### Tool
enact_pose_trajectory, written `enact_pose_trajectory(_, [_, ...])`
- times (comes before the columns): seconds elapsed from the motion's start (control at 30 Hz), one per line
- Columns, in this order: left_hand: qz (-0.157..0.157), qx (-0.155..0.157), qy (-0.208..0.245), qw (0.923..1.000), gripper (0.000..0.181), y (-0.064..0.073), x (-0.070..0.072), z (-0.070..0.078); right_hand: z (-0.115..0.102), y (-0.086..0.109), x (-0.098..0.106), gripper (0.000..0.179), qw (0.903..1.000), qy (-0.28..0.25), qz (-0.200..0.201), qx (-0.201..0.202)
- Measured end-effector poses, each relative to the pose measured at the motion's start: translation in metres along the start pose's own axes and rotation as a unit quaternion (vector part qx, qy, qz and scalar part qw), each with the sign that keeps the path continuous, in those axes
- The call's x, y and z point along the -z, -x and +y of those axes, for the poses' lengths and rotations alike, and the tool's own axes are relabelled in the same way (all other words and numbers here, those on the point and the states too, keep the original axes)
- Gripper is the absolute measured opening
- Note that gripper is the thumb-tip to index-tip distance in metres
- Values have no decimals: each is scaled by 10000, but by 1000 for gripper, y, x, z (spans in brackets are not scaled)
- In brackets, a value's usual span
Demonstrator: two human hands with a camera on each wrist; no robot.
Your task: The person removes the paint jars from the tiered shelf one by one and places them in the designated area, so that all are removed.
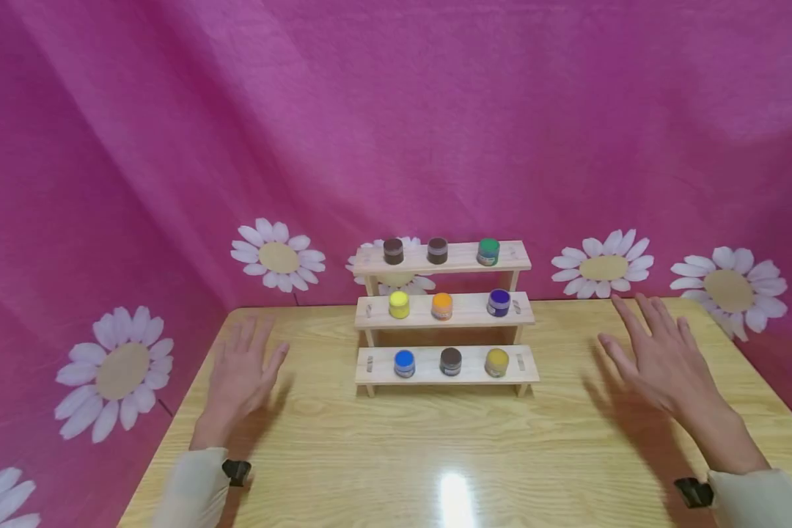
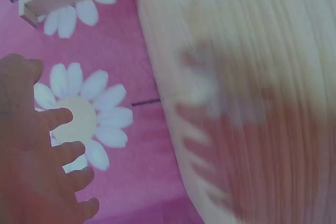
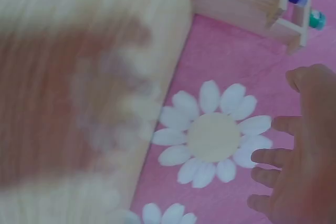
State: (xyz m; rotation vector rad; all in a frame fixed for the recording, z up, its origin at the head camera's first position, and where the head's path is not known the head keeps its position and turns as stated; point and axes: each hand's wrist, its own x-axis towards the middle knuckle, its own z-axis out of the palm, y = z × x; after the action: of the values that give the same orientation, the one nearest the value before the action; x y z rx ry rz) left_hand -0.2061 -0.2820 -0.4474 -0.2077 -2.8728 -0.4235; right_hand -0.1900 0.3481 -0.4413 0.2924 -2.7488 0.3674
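Note:
Over the left part of the table, my left hand [image 1: 237, 374] is held with its fingers extended and touches nothing. My right hand [image 1: 663, 359] hovers on the other side, fingers spread, likewise holding nothing. Between them stands a three-step wooden rack [image 1: 471, 313]. Its top step carries two dark brown paint jars [image 1: 393, 251] and a green jar [image 1: 488, 252]. On the middle step are a yellow jar [image 1: 399, 304], an orange jar [image 1: 442, 306] and a purple jar [image 1: 499, 303]. The bottom step bears a blue jar [image 1: 405, 364], a dark jar [image 1: 451, 361] and an ochre jar [image 1: 497, 363].
The wood-grain table [image 1: 343, 455] reflects a bright light near its front. A pink cloth [image 1: 396, 117] printed with white daisies hangs behind the table and along its left side. Black straps [image 1: 236, 472] sit at both wrists, beside pale sleeves [image 1: 191, 488].

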Motion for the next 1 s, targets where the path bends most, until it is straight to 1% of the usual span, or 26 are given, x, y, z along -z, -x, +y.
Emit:
enact_pose_trajectory(0.17, [203, -204, 390, 9988, 63, -1, -11, 19, -16, -10, 8, 68, 9988, -260, 383, 177])
enact_pose_trajectory(0.3, [418, -260, 821, 9954, 58, 1, -18, 33, -33, -18, 12, 66, 9970, -519, 523, 244])
enact_pose_trajectory(0.37, [424, -215, 1058, 9933, 56, 2, -20, 40, -40, -21, 13, 66, 9961, -651, 547, 221])
enact_pose_trajectory(0.47, [357, -135, 1478, 9883, 54, 4, -24, 51, -48, -25, 14, 66, 9940, -878, 605, 246])
enact_pose_trajectory(0.57, [361, -161, 1961, 9798, 50, 5, -31, 61, -55, -29, 13, 64, 9904, -1131, 729, 304])
enact_pose_trajectory(0.7, [411, -331, 2679, 9620, 44, 4, -44, 72, -65, -38, 9, 61, 9844, -1450, 912, 412])
enact_pose_trajectory(0.73, [376, -331, 2858, 9570, 43, 4, -48, 74, -69, -40, 8, 60, 9830, -1515, 941, 440])
enact_pose_trajectory(0.83, [222, -241, 3443, 9383, 42, 6, -60, 80, -79, -46, 2, 58, 9796, -1694, 948, 520])
enact_pose_trajectory(0.87, [165, -216, 3643, 9309, 42, 7, -63, 82, -83, -49, 1, 58, 9787, -1736, 947, 544])
enact_pose_trajectory(0.93, [32, -154, 4068, 9134, 41, 9, -70, 85, -90, -54, -2, 58, 9760, -1877, 951, 566])
enact_pose_trajectory(1.0, [-56, -129, 4479, 8940, 41, 10, -75, 87, -96, -60, -4, 57, 9721, -2049, 983, 584])
